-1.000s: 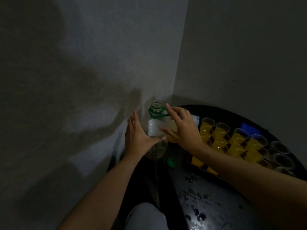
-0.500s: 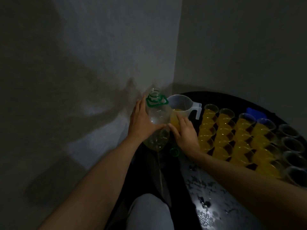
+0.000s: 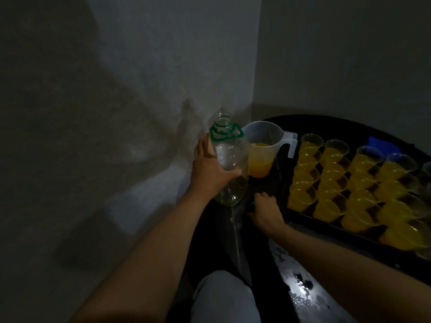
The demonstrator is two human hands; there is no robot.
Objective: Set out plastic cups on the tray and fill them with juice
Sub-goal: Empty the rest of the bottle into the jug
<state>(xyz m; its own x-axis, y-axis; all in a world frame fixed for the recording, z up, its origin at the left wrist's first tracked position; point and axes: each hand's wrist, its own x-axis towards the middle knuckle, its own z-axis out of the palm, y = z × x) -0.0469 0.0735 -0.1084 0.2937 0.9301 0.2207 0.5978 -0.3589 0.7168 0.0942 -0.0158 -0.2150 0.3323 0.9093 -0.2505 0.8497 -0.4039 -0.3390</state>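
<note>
dim room corner, perhaps home, bare plaster walls (image 3: 140,66), glossy dark table (image 3: 303,306)

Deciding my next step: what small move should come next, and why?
Probably set the green-ringed clear plastic bottle down by the wall: the left hand grips it, uncapped and seemingly empty, while the translucent plastic jug holds orange juice and clear plastic cups at the dark tray's right edge look unfilled.

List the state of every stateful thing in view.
Clear plastic bottle with green neck ring: uncapped, nearly empty, gripped by left hand.
Translucent plastic measuring jug: partly full of orange juice.
Clear plastic cups on black tray: most filled; right-edge ones look empty.
Right hand: fingers curled; contents hidden.
</note>
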